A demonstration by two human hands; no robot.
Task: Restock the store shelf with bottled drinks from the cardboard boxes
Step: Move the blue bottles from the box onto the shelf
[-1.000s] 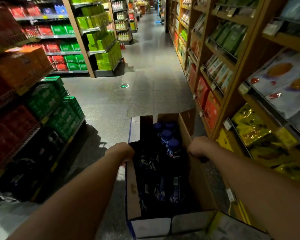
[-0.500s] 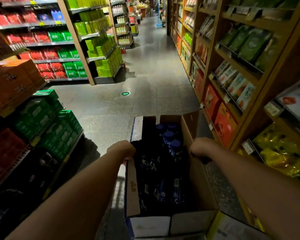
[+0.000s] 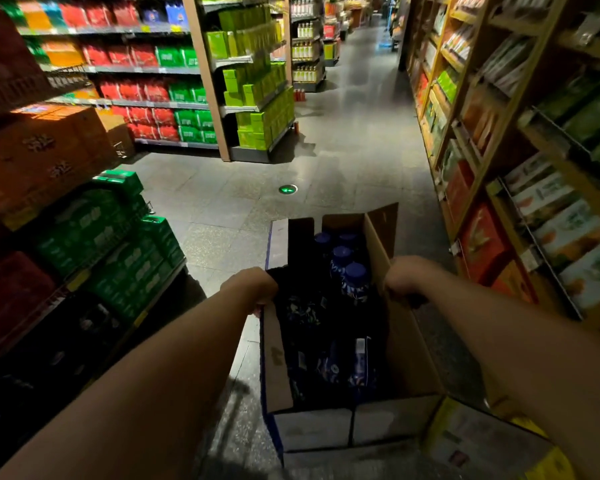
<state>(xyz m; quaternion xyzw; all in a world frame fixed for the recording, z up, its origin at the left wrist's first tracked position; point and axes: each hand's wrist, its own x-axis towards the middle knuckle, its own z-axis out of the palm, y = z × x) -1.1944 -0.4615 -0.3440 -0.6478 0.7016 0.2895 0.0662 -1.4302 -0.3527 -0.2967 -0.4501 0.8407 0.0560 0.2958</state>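
Packed shelves [image 3: 84, 237] run down both sides of the aisle with gray tile floor [image 3: 343, 140] in between, and there's an open cardboard box [image 3: 406, 341] right out front, low between the two arms. Dark bottles [image 3: 355, 275] with blue caps stand inside it. Left hand [image 3: 257, 284] is curled over the box's left wall, right hand [image 3: 404, 273] grabs the right wall.

floor [image 3: 354, 150]: grey tiles | on it: round green marker [image 3: 288, 189]
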